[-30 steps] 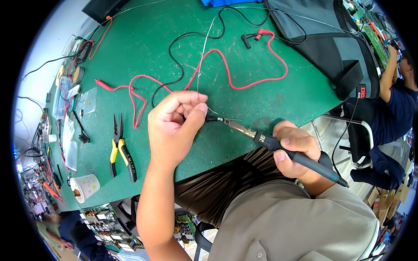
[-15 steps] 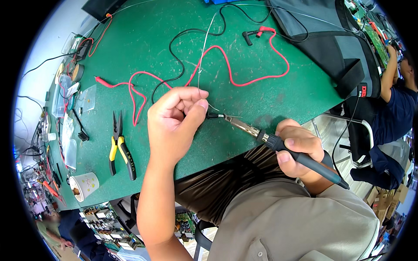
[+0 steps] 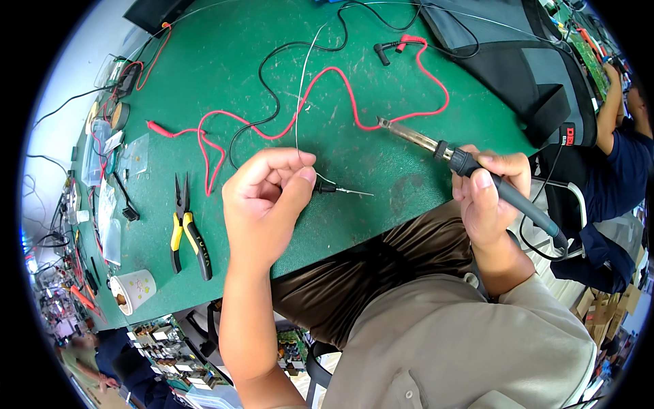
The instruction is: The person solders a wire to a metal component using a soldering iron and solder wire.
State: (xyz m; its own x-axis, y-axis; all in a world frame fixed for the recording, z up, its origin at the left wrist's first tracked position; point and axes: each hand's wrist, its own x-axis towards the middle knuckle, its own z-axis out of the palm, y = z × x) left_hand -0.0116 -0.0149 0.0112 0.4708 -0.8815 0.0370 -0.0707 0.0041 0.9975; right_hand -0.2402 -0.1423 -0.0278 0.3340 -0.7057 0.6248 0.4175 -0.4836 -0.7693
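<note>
My left hand (image 3: 262, 198) is closed in a pinch over the green mat. A thin length of solder wire (image 3: 300, 95) runs up from its fingertips and curls below them. Out of the same hand sticks the black tip of a test probe (image 3: 327, 188), with a bare metal pin pointing right; its rear part is hidden by the fingers. My right hand (image 3: 492, 194) grips a soldering iron (image 3: 470, 163) by its dark handle. The iron's tip points up and left, apart from the probe, near a red test lead (image 3: 351, 95).
Pliers (image 3: 187, 228) with yellow-black handles lie left of my left hand. A paper cup (image 3: 135, 290) stands at the near left edge. A black lead (image 3: 276, 88) winds across the mat. At the far right lies a grey-black bag (image 3: 490, 75); another person (image 3: 616, 157) sits beyond.
The soldering iron has lifted away from the probe's metal pin, up and to the right. My left hand has shifted slightly left and down with the solder wire and probe.
</note>
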